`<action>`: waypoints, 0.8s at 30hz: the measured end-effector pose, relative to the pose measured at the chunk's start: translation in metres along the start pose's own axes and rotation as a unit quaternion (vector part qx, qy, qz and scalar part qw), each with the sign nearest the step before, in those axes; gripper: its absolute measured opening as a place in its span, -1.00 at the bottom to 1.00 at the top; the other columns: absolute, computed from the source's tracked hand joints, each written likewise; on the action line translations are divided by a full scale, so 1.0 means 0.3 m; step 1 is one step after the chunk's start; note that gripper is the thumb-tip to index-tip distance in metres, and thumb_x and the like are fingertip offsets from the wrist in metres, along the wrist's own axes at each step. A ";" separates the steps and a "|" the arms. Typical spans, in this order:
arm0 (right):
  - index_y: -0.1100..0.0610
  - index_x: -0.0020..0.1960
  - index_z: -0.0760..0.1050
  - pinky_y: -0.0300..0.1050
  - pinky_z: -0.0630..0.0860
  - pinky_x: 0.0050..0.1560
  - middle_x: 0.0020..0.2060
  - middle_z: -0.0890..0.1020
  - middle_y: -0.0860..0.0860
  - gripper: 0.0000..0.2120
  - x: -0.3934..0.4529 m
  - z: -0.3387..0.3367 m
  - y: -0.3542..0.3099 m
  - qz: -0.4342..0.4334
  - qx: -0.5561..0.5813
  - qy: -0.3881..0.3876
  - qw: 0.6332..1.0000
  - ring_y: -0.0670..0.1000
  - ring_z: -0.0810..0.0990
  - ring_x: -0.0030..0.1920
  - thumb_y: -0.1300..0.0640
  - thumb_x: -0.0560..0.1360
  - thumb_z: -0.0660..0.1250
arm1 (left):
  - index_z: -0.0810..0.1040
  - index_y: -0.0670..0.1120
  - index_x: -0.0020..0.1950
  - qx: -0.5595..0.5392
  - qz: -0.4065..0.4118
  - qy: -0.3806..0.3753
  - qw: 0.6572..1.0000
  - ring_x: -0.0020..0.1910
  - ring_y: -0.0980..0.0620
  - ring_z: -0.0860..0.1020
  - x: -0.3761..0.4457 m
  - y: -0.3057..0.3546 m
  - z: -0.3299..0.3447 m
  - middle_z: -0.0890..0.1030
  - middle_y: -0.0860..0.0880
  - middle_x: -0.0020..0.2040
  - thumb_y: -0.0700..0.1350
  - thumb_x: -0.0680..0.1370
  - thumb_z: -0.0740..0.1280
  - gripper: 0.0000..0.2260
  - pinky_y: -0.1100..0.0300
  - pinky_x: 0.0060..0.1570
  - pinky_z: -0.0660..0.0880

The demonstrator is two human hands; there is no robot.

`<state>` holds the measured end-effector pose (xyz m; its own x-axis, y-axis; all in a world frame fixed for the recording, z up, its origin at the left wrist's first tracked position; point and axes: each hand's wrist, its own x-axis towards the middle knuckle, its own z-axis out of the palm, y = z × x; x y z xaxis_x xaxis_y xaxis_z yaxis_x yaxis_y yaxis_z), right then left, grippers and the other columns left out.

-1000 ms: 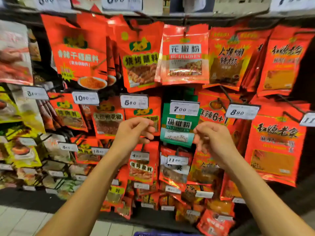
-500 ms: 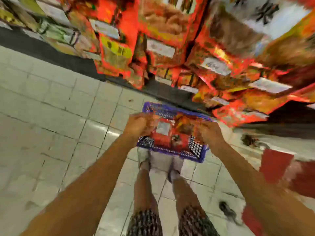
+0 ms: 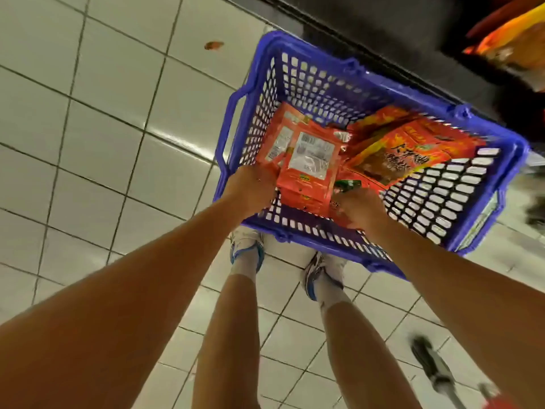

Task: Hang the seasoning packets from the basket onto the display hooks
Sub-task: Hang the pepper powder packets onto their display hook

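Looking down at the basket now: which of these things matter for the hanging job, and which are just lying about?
For the job:
blue plastic basket
red seasoning packets with white back labels
orange packet with black lettering
both hands, left, right

Lying about:
orange scrap on the floor tiles

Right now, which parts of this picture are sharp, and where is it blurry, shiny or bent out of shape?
Head view: the blue basket and the white-labelled packet read fairly sharp; the right hand and the dark object on the floor are motion-smeared; glare streaks the floor tiles; the wide lens stretches both forearms and curves the tile lines.
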<state>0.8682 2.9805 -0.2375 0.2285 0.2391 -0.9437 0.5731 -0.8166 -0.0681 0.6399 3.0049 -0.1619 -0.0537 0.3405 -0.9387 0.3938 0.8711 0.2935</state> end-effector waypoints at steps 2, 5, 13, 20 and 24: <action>0.14 -0.12 0.58 0.05 0.65 -0.12 -0.19 0.64 0.12 -0.76 0.114 0.073 -0.012 0.016 0.037 0.043 0.998 0.12 0.65 -0.19 -0.04 0.56 0.42 | 0.48 0.06 -0.25 0.023 0.001 -0.004 1.000 -0.07 -0.10 0.51 0.100 -0.038 0.019 0.55 -0.04 -0.18 0.00 0.50 0.27 -0.87 0.03 0.00 0.48; 0.09 0.12 0.56 -0.10 0.48 -0.05 -0.17 0.56 -0.06 -0.63 0.223 0.175 -0.048 0.050 0.144 0.030 0.988 0.04 0.54 -0.07 -0.08 0.44 0.55 | 0.66 -0.13 0.03 0.121 0.029 -0.020 0.992 -0.02 -0.13 0.53 0.213 -0.080 0.034 0.59 -0.14 -0.06 -0.22 0.60 0.28 -0.85 -0.02 0.08 0.54; 0.13 0.20 0.54 -0.20 0.53 -0.44 -0.08 0.70 0.05 -0.76 0.245 0.191 -0.083 0.133 0.364 -0.008 0.922 0.04 0.66 -0.12 0.21 0.54 0.41 | 0.63 -0.18 0.00 0.171 0.032 -0.028 0.984 0.01 -0.17 0.62 0.245 -0.115 0.030 0.66 -0.15 -0.03 -0.19 0.63 0.23 -0.81 0.00 0.00 0.56; 0.23 -0.06 0.58 -0.30 0.39 -0.65 -0.39 0.62 0.07 -0.92 0.097 -0.082 -0.074 0.169 0.418 -0.208 0.868 -0.05 0.49 -0.59 0.24 0.48 0.35 | 0.20 0.13 0.56 0.139 0.143 0.020 0.980 0.39 -0.03 0.43 0.208 -0.121 0.034 0.43 -0.01 0.42 -0.38 0.49 0.34 -0.25 0.00 0.27 0.53; 0.29 0.05 0.62 -0.21 0.54 -0.55 -0.15 0.70 0.17 -0.70 0.028 -0.099 -0.080 0.158 0.338 -0.304 0.877 0.06 0.64 -0.43 0.23 0.35 0.40 | 0.25 0.16 0.57 0.254 0.274 0.010 0.928 0.60 -0.14 0.14 0.186 -0.114 0.036 0.03 -0.02 0.65 -0.16 0.51 0.47 -0.29 -0.20 0.41 0.40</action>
<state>0.8798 3.0176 -0.2342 -0.2869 -0.2122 -0.9342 -0.0876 -0.9653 0.2462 0.6333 2.9903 -0.2261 0.2671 0.6942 -0.6684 0.7481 0.2878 0.5979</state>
